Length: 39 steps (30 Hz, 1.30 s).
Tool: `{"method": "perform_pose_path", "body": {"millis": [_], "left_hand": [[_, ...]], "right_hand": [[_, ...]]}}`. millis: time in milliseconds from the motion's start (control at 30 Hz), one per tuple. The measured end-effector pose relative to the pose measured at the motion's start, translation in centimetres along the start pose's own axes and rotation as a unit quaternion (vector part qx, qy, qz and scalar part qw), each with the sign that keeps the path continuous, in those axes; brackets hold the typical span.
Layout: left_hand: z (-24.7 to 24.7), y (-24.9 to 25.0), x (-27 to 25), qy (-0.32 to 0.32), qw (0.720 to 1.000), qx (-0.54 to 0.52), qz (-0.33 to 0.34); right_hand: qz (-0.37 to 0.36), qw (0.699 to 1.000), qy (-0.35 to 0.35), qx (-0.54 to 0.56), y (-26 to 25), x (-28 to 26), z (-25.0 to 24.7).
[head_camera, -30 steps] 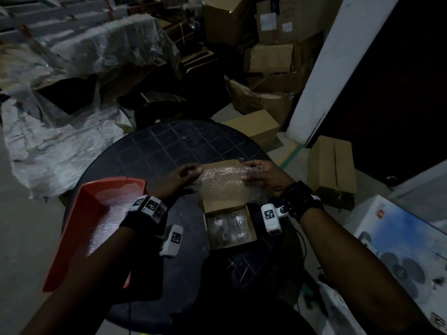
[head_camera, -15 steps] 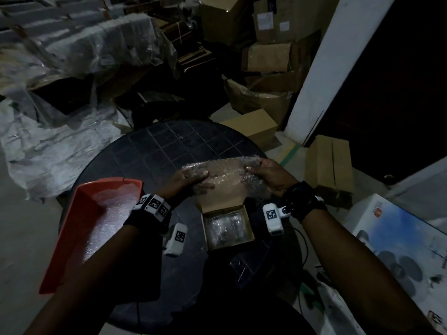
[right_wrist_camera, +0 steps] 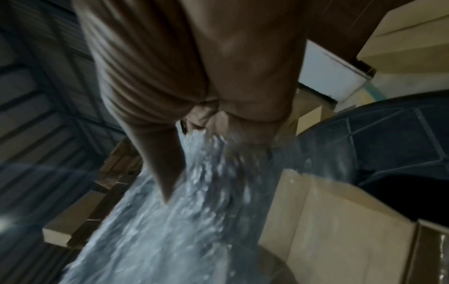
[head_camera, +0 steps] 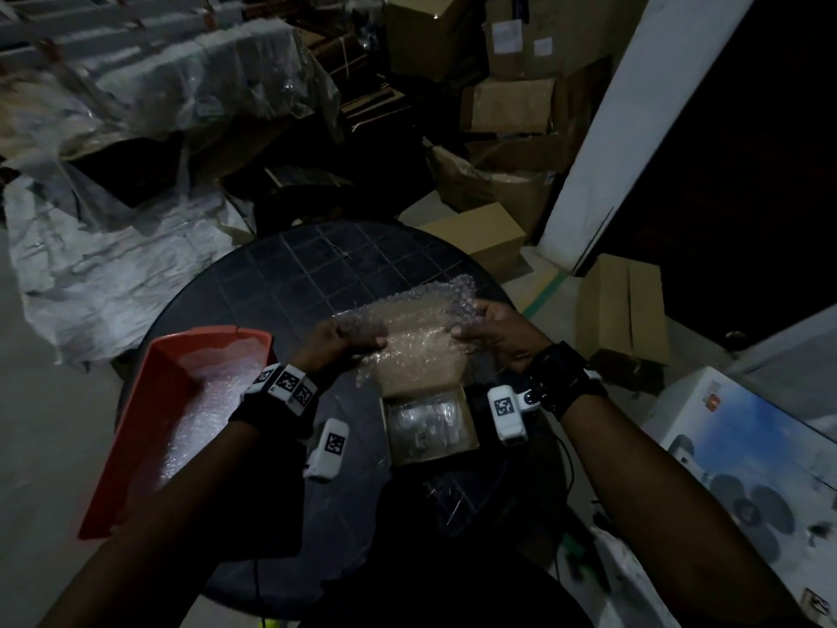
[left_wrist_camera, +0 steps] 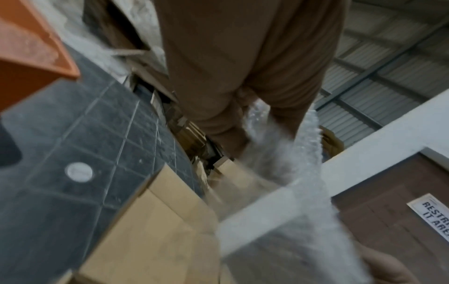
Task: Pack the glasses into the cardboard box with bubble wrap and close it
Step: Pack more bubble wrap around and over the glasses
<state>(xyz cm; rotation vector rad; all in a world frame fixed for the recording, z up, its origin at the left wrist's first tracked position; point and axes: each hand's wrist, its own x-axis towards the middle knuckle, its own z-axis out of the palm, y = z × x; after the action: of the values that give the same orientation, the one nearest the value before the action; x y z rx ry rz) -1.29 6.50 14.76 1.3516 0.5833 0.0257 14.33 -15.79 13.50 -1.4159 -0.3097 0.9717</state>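
A small open cardboard box [head_camera: 471, 439] sits on the dark round table, with clear glasses [head_camera: 425, 421] inside it. Its far flap stands up behind a sheet of bubble wrap [head_camera: 416, 337]. I hold that sheet stretched in the air above the box. My left hand [head_camera: 344, 342] pinches its left edge and my right hand [head_camera: 487, 328] pinches its right edge. In the left wrist view my thumb and fingers clamp the bubble wrap [left_wrist_camera: 286, 153] over the box [left_wrist_camera: 157, 221]. The right wrist view shows the blurred bubble wrap [right_wrist_camera: 182, 201] running from my fingers, with the box flap [right_wrist_camera: 328, 211] beside it.
An orange tray [head_camera: 149, 428] holding more bubble wrap lies at the table's [head_camera: 290, 283] left edge. Cardboard boxes [head_camera: 620, 310] and plastic sheeting [head_camera: 108, 274] crowd the floor around. A white printed carton [head_camera: 752, 460] stands at the right.
Both hands have lifted the bubble wrap off the box flap and spread it wider, the sheet now higher and farther from me.
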Motion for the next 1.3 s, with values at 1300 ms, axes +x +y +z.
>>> {"method": "perform_pose_path", "body": {"millis": [1300], "left_hand": [[-2.5,1.4,-1.7,-0.181,0.981,-0.013,-0.065]], "right_hand": [[-0.004,0.998,-0.06,0.006,-2.5,-1.2,-0.8]]}}
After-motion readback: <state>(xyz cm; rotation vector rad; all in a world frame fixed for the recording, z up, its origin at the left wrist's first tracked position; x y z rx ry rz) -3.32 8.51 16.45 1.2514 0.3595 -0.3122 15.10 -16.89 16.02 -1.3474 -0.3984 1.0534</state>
